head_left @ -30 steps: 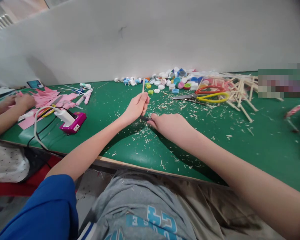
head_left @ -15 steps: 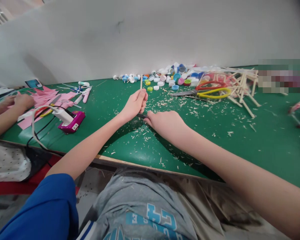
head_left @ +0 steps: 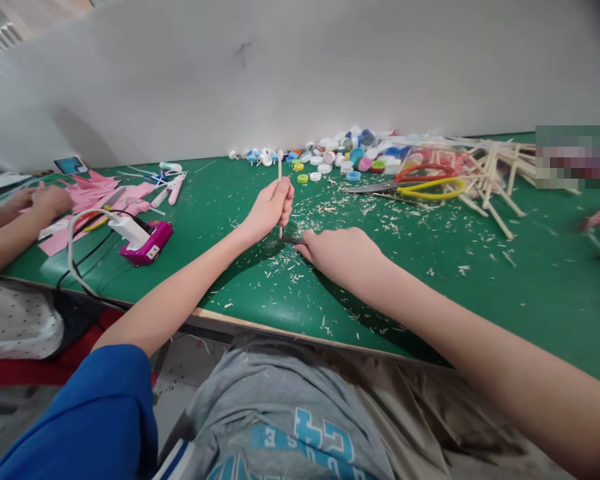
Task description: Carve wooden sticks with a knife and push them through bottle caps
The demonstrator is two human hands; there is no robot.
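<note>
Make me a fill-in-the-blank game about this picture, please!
1. The left hand holds a thin stick, and the right hand holds a dark tool near the stick's ____ end, not its upper end.
2. The large scissors near the bottle caps have one orange-red handle and one ____ handle.
3. The tabletop is colored ____.

Missing words: lower; yellow; green.

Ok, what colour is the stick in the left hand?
The stick is pale tan, shown in the head view.
</note>
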